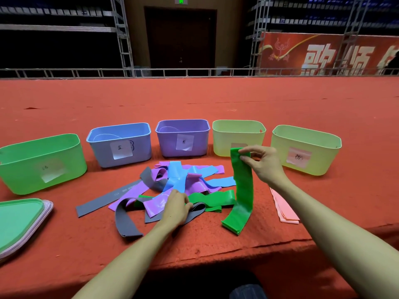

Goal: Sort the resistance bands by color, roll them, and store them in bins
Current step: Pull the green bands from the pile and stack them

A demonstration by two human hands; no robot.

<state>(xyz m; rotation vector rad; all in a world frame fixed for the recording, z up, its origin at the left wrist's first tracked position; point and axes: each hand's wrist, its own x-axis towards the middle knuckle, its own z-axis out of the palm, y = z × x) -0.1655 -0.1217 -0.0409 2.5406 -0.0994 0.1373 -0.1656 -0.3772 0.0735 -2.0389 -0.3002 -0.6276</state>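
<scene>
We are pinching the glossy green rubber band [244,186] centre right with our right hand [262,164], left hand [176,209] pinning the multicoloured pile [183,175], grip unclear.

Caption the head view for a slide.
Right hand pinches a green rubber resistance band while left hand grips a grey rubber band in the mixed pile, before five coloured plastic bins.

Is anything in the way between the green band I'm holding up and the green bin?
Yes, low down: the pile of loose bands lies between the green band in your right hand and the green bin, with your left hand on it. Carried above them, nothing visible blocks the bin's open top.
</scene>
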